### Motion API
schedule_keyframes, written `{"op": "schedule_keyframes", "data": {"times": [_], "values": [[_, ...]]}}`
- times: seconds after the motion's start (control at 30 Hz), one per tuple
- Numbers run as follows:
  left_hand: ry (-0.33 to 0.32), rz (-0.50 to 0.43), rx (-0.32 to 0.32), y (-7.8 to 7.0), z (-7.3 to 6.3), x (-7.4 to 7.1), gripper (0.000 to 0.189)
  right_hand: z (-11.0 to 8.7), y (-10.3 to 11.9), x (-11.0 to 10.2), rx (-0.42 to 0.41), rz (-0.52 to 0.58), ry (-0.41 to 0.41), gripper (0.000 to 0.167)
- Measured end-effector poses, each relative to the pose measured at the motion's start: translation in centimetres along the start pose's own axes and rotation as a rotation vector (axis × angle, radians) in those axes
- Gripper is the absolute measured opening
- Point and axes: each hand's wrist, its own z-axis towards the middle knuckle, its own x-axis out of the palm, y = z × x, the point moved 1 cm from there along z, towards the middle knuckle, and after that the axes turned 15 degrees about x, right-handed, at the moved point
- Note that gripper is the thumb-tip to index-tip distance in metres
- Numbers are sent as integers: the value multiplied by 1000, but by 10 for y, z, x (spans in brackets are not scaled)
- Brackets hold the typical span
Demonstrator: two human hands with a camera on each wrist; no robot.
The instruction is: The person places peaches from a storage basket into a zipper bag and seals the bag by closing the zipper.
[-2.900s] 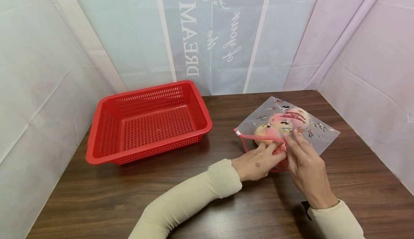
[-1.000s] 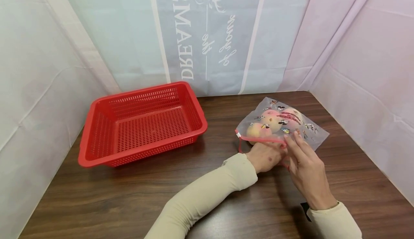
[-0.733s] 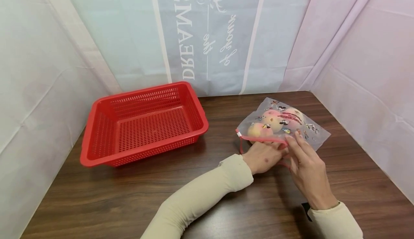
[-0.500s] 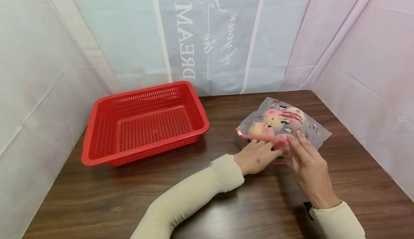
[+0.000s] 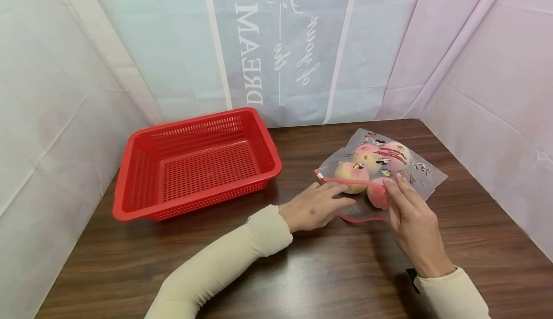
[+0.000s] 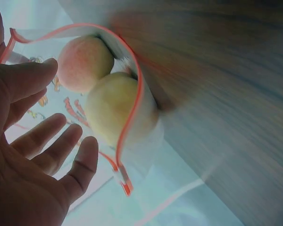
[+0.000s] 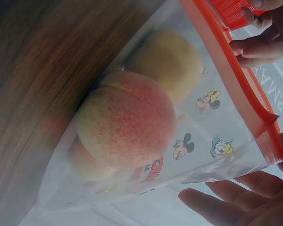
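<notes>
A clear slider zip bag (image 5: 427, 175) with red edges and cartoon prints lies on the table with its mouth spread apart. Several peaches are inside; one peach (image 5: 378, 195) sits near the mouth beside another peach (image 5: 352, 175). My left hand (image 5: 317, 207) is at the left of the mouth, its fingertips by the upper red edge, fingers spread and holding no peach. The left wrist view shows its palm (image 6: 28, 174) facing the opening. My right hand (image 5: 414, 225) pinches the right end of the red edge, seen also beside the fingers (image 7: 212, 207) in the right wrist view.
A red plastic basket (image 5: 196, 204) with perforated sides stands on the left of the brown wooden table (image 5: 302, 280). Fabric walls (image 5: 497, 93) enclose the back and sides. The bag's white slider (image 5: 319, 175) is at its left corner.
My left hand was inside the bag's mouth a second ago and has drawn back to the left. The peach near the mouth has come into view. My right hand has stayed at the edge.
</notes>
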Motion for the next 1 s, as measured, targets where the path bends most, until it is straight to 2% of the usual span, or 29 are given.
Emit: {"op": "schedule_keyframes", "data": {"times": [0.07, 0.13, 0.2, 0.3, 0.4, 0.6, 0.87, 0.93, 1.0], "values": [[-6, -15, -6, 2, -5, -2, 44, 0, 0, 0, -3, 1, 0, 48], [-23, -31, -6, 4, -10, -4, 42, 0, 1, 0, -5, 4, 5, 34], [-49, -40, -4, 7, -14, -6, 40, 0, 1, 0, -8, 9, 10, 28], [-96, -38, -10, 11, -20, -9, 38, 0, 2, -1, 0, 9, 27, 50], [-131, -24, -31, 16, -25, -11, 36, 1, 3, -1, 9, 8, 35, 59], [-144, 11, -97, 24, -32, -15, 40, 2, 6, -2, -11, -6, 42, 56], [-182, 58, -181, 34, -37, -10, 36, 6, 11, -3, -9, -8, 71, 55], [-198, 64, -196, 36, -37, -9, 36, 6, 12, -3, -13, -22, 87, 51], [-208, 63, -209, 38, -38, -8, 35, 6, 13, -2, -13, -6, 84, 39]]}}
